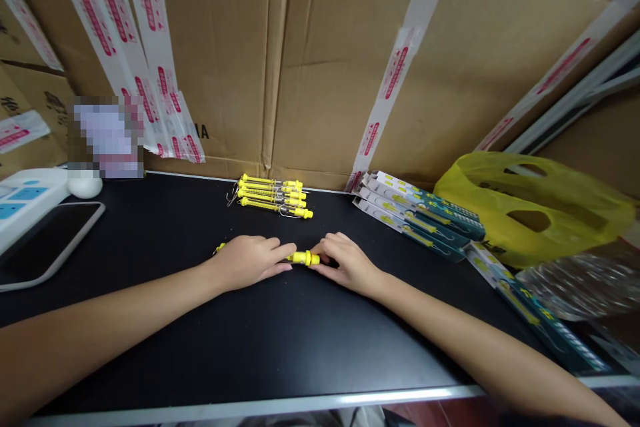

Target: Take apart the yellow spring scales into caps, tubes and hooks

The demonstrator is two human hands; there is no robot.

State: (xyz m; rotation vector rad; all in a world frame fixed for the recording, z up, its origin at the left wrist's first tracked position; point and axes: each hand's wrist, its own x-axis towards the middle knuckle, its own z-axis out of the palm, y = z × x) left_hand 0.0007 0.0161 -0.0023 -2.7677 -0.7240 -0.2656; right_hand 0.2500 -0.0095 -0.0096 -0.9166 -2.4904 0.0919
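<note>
My left hand (253, 260) is closed around the body of a yellow tool (303, 258) that lies level just over the black table. One yellow end pokes out left of that hand. At the tool's right end, the fingertips of my right hand (347, 263) pinch the yellow cap. The tool's middle is hidden by my left fingers. Behind my hands, several similar yellow tools with metal hooks (273, 195) lie side by side in a small stack.
Several narrow printed boxes (415, 213) are piled at the right, with another box (535, 307) nearer. Beyond them sit a yellow plastic bag (575, 213) and a clear bottle (580, 283). A phone (50, 243) and power strip (30, 197) lie left. Cardboard boxes (225, 47) wall the back.
</note>
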